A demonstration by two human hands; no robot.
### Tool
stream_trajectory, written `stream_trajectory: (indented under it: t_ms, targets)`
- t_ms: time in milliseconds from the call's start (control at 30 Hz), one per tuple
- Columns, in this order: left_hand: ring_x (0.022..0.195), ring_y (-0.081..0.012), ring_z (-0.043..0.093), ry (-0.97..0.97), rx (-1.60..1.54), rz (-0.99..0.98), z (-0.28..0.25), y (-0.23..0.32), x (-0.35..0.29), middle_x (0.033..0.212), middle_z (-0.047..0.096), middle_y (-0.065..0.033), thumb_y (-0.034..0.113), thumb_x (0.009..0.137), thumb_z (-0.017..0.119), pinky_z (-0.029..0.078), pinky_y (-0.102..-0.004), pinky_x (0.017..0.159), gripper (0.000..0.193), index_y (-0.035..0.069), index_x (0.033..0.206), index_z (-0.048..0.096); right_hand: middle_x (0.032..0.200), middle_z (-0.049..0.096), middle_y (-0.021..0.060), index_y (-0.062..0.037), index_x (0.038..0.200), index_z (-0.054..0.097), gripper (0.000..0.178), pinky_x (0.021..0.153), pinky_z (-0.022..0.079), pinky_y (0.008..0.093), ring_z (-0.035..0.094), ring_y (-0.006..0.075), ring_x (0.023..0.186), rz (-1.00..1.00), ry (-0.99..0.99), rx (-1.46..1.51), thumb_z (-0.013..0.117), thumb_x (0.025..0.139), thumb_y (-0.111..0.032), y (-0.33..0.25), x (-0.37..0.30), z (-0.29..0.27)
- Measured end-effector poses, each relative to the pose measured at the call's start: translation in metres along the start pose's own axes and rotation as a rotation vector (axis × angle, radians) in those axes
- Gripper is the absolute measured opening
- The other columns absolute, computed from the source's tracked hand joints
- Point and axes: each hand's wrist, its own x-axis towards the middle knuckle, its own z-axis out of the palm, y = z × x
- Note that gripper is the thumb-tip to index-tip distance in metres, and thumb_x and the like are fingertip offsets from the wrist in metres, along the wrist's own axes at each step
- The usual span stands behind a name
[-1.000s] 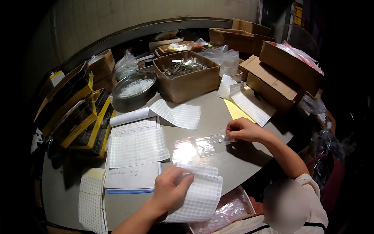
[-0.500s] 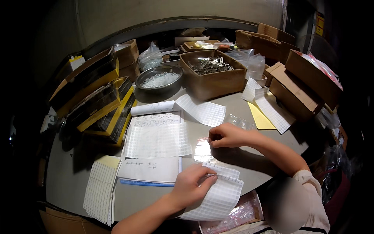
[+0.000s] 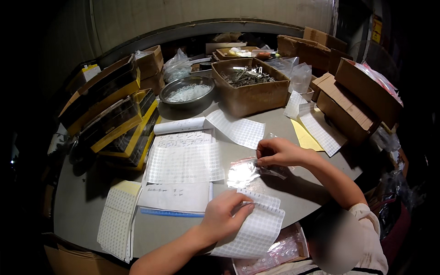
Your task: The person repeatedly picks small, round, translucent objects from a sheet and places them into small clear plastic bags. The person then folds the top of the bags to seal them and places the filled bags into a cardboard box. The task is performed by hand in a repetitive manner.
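Note:
My left hand (image 3: 224, 215) is closed on a curled sheet of round stickers (image 3: 252, 231), its thumb and fingers pinching the upper part near the table's front edge. Farther right, my right hand (image 3: 284, 153) has thumb and forefinger pinched at a small clear plastic bag (image 3: 275, 171), which lies partly under the fingers. Just left of those fingertips, a shiny clear bag (image 3: 243, 174) reflects the light on the table. Behind my right hand lies another sticker sheet (image 3: 238, 129).
A sticker sheet (image 3: 185, 164) covers part of an open notebook (image 3: 172, 197). Sticker sheets (image 3: 118, 220) are stacked at left. Behind stand a metal bowl (image 3: 187, 91) of clear pieces and a cardboard box (image 3: 250, 98) of metal parts. Yellow-black boxes (image 3: 123, 123) flank the left; cartons (image 3: 346, 110) the right.
My right hand has shifted to the right and slightly up, and a clear bag now shows beneath its fingers. My left hand and its sticker sheet have barely moved.

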Motion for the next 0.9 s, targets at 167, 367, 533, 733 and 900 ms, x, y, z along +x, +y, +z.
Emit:
stream_trajectory:
  t_ms: [167,367,533,733,900]
  targets:
    - [0.073,-0.0232,0.065,0.034,-0.04,0.001,-0.003,0.001,-0.005,0.085,0.07,-0.0102,0.009,0.089,0.08,0.051,-0.0333,0.064,0.012,0.004,0.098,0.077,0.086,0.07,0.007,-0.0012,0.104,0.065,0.024,0.07,0.052,0.0344,0.063,0.0151,0.078,-0.076,-0.034,-0.007,0.076,0.095,-0.02,-0.024,0.022,0.022]
    - [0.079,-0.0274,0.065,0.04,-0.065,-0.011,0.004,0.0,0.001,0.088,0.069,-0.0108,0.013,0.091,0.077,0.051,-0.0375,0.069,0.011,0.004,0.096,0.073,0.091,0.071,0.0162,-0.001,0.103,0.066,0.024,0.078,0.054,0.0408,0.068,0.0273,0.083,-0.066,0.047,-0.07,0.075,0.084,-0.014,-0.013,0.029,0.028]
    - [0.076,-0.0259,0.065,0.025,-0.029,-0.002,0.0,-0.004,0.004,0.084,0.067,-0.01,0.013,0.09,0.08,0.05,-0.0356,0.067,0.013,0.005,0.098,0.074,0.092,0.072,0.0107,-0.0006,0.103,0.068,0.02,0.08,0.054,0.0349,0.068,0.0185,0.087,-0.011,-0.024,0.181,0.072,0.085,-0.01,-0.004,0.035,0.02]
    - [0.078,-0.0303,0.063,0.11,0.012,0.161,0.006,-0.014,-0.015,0.083,0.062,-0.0103,0.011,0.084,0.081,0.05,-0.0416,0.069,0.014,0.006,0.093,0.071,0.087,0.069,0.0037,-0.0018,0.096,0.068,0.018,0.074,0.054,0.0292,0.065,0.0123,0.081,0.089,-0.093,0.265,0.074,0.08,-0.006,-0.013,0.03,0.034]
    - [0.093,-0.0362,0.062,0.128,-0.039,0.395,0.044,-0.046,0.016,0.083,0.064,-0.0126,0.017,0.064,0.078,0.048,-0.047,0.086,0.015,0.008,0.071,0.068,0.081,0.057,-0.002,-0.0062,0.088,0.055,0.022,0.066,0.044,0.0236,0.056,0.009,0.074,0.02,0.035,0.607,0.067,0.073,0.004,0.027,0.012,0.043]
